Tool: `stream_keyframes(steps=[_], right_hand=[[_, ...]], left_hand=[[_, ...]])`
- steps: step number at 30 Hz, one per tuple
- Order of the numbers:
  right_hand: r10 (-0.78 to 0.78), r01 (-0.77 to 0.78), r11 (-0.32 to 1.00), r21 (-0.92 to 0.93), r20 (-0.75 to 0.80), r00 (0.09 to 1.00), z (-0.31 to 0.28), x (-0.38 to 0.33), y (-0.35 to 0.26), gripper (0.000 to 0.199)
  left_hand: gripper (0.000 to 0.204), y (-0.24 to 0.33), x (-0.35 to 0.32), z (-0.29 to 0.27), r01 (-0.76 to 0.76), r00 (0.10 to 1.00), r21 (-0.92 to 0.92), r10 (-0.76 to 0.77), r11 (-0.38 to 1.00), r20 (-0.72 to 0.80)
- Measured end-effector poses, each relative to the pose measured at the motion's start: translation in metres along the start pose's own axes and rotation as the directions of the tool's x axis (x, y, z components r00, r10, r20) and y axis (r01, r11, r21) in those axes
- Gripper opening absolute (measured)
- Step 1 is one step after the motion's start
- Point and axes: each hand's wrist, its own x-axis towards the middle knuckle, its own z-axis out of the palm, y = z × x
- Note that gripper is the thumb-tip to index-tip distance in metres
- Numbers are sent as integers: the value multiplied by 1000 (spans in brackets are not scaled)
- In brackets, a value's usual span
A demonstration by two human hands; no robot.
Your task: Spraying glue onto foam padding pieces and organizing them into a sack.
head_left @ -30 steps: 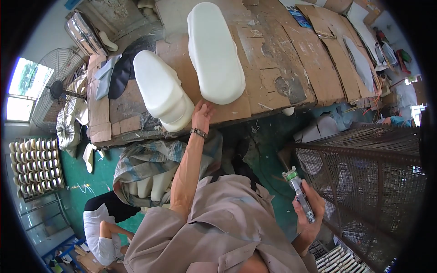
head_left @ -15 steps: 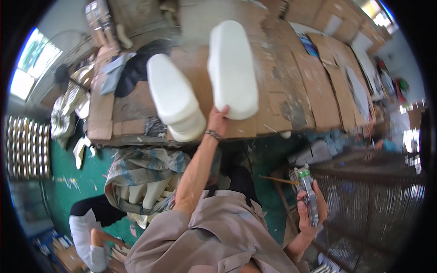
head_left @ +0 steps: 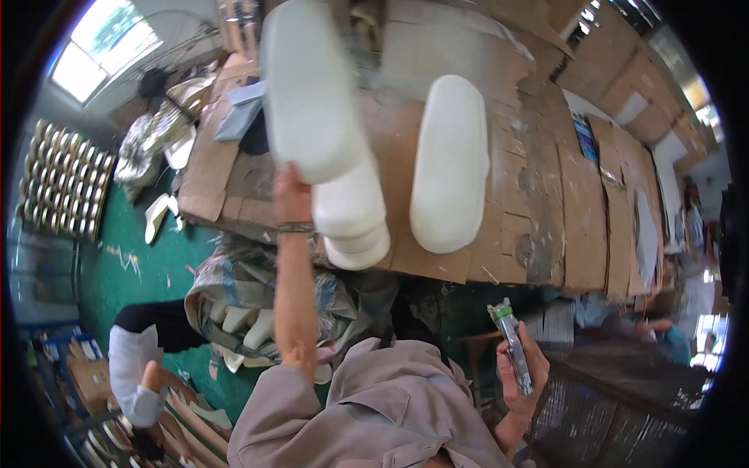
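Note:
My left hand (head_left: 293,195), wearing a bracelet, grips the near end of a long white sole-shaped piece (head_left: 310,93), blurred by motion. That piece hangs over the left part of the table and partly covers a small stack of white pieces (head_left: 355,207). Another white sole-shaped piece (head_left: 450,164), rounded at both ends, lies flat to the right of them, untouched. Off the table's front edge, my right hand (head_left: 524,366) is closed round a silver hand tool (head_left: 516,349) with a green collar, its tip pointing up. What kind of tool it is I cannot make out.
Brown cardboard (head_left: 538,195) covers the table. A sack (head_left: 234,292) of pale pieces stands under its front edge. A person (head_left: 140,366) bends at the lower left. A rack (head_left: 66,179) of curved pieces is farther left, and a dark mesh frame (head_left: 624,390) stands at the right.
My left hand has moved left, from the right-hand white piece to over the stack, holding a white piece. The right-hand piece now lies without a hand on it. My right hand keeps the tool.

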Motion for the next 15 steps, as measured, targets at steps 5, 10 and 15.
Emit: stream_keyframes(steps=[5, 10, 15], right_hand=[[23, -23, 1000, 15, -16, 1000, -7, 13, 8, 54], [-7, 7, 999, -50, -14, 1000, -14, 16, 8, 50], [5, -7, 998, -67, -32, 999, -9, 26, 8, 49]], left_hand=[[58, 30, 87, -147, -56, 973, 16, 58, 998, -221], [61, 35, 98, -228, 88, 881, 155, -5, 984, -473], [48, 28, 18, -106, 83, 691, 966, 684, 246, -234]])
